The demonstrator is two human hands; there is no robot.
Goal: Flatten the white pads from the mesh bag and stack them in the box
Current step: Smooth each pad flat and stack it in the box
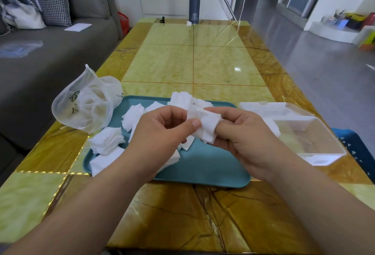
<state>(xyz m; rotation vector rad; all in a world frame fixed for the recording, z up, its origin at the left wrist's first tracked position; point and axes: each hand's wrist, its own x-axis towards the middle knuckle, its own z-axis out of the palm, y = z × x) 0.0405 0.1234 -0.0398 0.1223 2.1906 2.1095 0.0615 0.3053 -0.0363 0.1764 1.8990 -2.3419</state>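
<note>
Both hands hold one crumpled white pad (pixel 205 125) above a teal tray (pixel 211 165). My left hand (pixel 162 131) pinches its left edge with the thumb, and my right hand (pixel 241 133) grips its right side with curled fingers. Several more white pads (pixel 107 139) lie loose on the tray's left and back parts. The translucent mesh bag (pixel 83 106) stands open at the tray's far left corner with some white material inside. A clear plastic box (pixel 310 139) with its lid open sits to the right of the tray, a few white pads at its left end.
A dark grey flask (pixel 194 4) and a small white scrap (pixel 189 23) stand at the table's far end. A grey sofa (pixel 50 51) runs along the left side. A blue stool (pixel 357 149) sits beyond the box at the right edge.
</note>
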